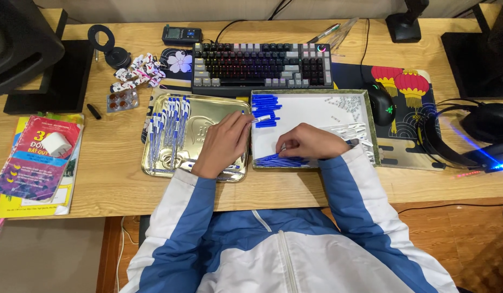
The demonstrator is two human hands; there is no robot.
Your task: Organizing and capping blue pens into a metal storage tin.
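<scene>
Both hands work at mid-frame in the head view. Left hand (225, 142) rests over the gold metal tray (154, 168) and pinches a white pen barrel (261, 119) between its fingertips, the barrel reaching over the edge of the white box tray (311, 108). Right hand (308, 142) is curled, fingertips closed on the blue refills (278, 160) heaped along the lower edge of that box.

Finished blue-and-white pens (167, 130) lie in a row in the left part of the gold tray. Blue caps (266, 110) sit in the upper left corner of the box, just above the held barrel; small clear parts (346, 102) lie in its upper right, and white barrels (351, 130) just right of the right hand.

At lower left a red and blue booklet (37, 157) lies with a white charger block (56, 144) on it. A blister pack of reddish pills (123, 100) lies left of the gold tray. A keyboard (262, 64) spans the top centre, a black mouse (380, 103) on a patterned mat (408, 87) to its right, and headphones (468, 135) at the right edge.
</scene>
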